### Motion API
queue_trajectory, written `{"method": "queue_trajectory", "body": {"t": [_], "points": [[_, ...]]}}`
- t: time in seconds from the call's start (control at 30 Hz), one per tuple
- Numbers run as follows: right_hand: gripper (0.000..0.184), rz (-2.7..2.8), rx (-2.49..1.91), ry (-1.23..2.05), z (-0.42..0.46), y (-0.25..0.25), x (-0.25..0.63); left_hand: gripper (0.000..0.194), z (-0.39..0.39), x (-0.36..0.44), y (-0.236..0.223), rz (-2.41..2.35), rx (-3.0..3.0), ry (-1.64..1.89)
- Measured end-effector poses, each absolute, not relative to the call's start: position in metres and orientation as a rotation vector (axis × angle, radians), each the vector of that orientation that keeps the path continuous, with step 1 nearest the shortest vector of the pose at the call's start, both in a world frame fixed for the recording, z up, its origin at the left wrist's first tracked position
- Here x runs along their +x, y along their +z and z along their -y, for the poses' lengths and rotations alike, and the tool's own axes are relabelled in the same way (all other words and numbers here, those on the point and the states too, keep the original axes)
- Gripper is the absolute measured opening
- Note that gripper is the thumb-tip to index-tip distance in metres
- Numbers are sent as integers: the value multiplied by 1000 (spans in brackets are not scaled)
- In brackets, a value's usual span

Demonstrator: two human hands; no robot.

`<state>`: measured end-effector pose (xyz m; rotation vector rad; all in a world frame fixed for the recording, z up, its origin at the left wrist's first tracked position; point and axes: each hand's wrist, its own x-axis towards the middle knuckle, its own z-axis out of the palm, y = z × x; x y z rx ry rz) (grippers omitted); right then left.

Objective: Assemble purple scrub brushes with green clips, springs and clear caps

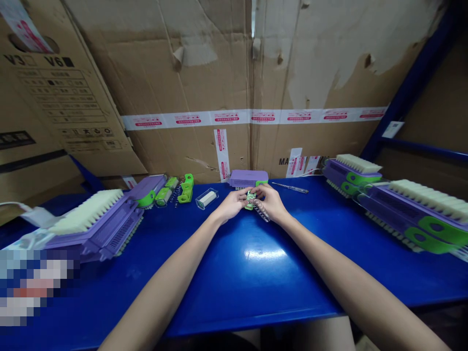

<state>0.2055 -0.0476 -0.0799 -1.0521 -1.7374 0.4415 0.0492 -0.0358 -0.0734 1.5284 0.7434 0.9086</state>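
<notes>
Green small plastic piece [250, 199], near the centre of the frame over the glossy blue desk [226, 278], is pinched between fingertips of the left hand [233, 204] and the right hand [275, 202], and probably handles light and stiff, best taken by its edges.

One left hand [232, 204] and one right hand [275, 202], fingers closed on a small green part [251, 197], a ridged dark strip [262, 211] at the right. Just beyond, from where I stand: one purple brush unit [248, 177], flanked by one screwdriver [294, 188] and one clear case [207, 199]. Blue table [204, 282] beneath; taped cardboard [183, 87] behind.
</notes>
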Motion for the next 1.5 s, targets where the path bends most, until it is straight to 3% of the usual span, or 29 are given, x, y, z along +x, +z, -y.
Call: {"method": "queue_trajectory", "body": {"t": [0.5, 0.77, 0.87, 1.03, 1.23, 1.37, 1.5], "points": [[22, 1733, -1073, 628, 40, -88, 211, 81, 38, 49, -78, -809, 1410, 966], [41, 1773, -1064, 534, 48, -86, 204, 73, 41, 48, -77, -819, 1478, 1062], [38, 1794, -1065, 500, 51, -85, 201, 74, 41, 48, -78, -886, 1519, 1120], [29, 1729, -1085, 600, 51, -84, 201, 60, 43, 53, -78, -788, 1467, 1057], [26, 1621, -1084, 676, 51, -83, 203, 58, 46, 57, -80, -841, 1563, 1035], [33, 1628, -1055, 743, 53, -81, 202, 38, 44, 57, -88, -980, 1741, 1160], [43, 1640, -1046, 793, 54, -82, 200, 31, 46, 54, -86, -1341, 1937, 1185]]}}
